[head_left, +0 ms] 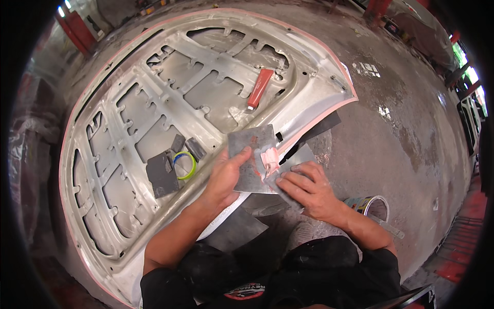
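Note:
My left hand (225,174) grips a thin grey plate (261,135) at its left side, thumb on top. A mound of pale pink putty (269,157) lies on the plate, with reddish streaks beside it. My right hand (307,186) is closed on a flat dark grey spreader (284,196), whose edge meets the plate just below the putty. Both hands are above the near edge of a bare metal car hood (177,95), its ribbed underside facing up. A red tube (261,87) with a white cap rests on the hood beyond the plate.
Left of my left hand, a yellow-green tape roll (192,168), a dark sandpaper sheet (160,176) and small dark blocks (195,148) lie on the hood. An open can (378,207) stands on the concrete floor (391,154) at my right. A grey sheet (236,229) lies below my hands.

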{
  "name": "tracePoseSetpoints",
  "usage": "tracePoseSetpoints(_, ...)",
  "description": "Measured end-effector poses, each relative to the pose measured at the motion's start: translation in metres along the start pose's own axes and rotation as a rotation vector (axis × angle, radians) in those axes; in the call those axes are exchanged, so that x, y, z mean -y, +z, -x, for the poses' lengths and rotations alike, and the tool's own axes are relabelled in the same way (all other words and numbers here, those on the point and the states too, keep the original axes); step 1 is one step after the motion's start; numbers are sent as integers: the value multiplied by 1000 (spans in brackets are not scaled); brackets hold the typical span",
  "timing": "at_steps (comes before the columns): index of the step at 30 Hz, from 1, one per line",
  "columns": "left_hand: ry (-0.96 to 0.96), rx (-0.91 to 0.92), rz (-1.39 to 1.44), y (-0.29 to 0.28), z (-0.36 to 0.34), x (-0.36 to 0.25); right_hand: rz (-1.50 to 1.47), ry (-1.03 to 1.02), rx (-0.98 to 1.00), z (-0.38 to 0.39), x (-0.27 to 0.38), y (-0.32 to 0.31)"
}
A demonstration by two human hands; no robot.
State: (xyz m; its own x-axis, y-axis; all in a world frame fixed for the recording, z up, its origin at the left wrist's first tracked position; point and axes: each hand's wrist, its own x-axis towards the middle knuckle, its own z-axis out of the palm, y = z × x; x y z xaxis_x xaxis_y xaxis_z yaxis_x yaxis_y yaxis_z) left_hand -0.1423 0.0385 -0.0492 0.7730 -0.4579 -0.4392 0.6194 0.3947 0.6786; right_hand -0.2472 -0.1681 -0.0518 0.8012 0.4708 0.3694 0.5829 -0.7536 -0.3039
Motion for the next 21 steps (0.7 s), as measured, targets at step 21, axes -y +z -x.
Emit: tracePoseSetpoints(21,623,-120,-601,-3,-4,9,-283,99,124,-14,-2,4)
